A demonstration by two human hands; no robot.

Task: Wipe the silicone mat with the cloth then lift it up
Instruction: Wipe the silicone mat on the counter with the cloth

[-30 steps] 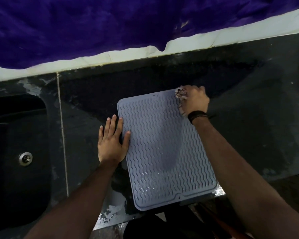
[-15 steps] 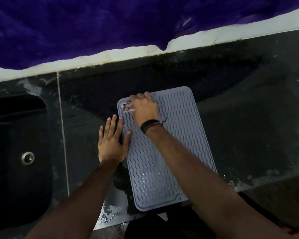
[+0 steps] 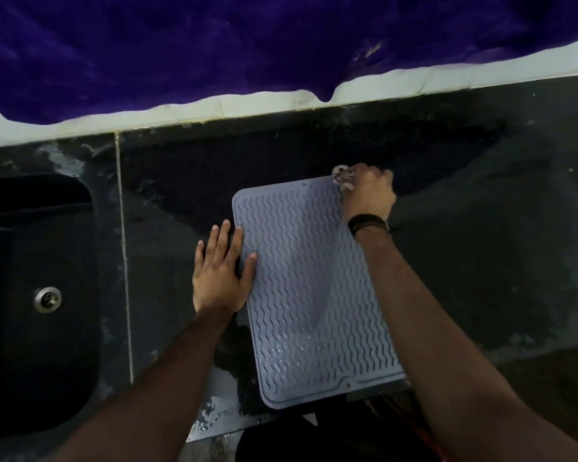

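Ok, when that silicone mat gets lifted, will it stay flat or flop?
Likely floppy: the silicone mat looks thin and lies flat on the counter. Possibly slippery, as its near end glistens wet. The left hand pressing its edge suggests it slides.

The silicone mat (image 3: pixel 311 295) lies flat on the counter (image 3: pixel 481 261), right of the sink (image 3: pixel 40 295). The left hand (image 3: pixel 221 271) rests on its left edge — the right hand (image 3: pixel 367 195) holds the cloth (image 3: pixel 342 176) at the far right corner.
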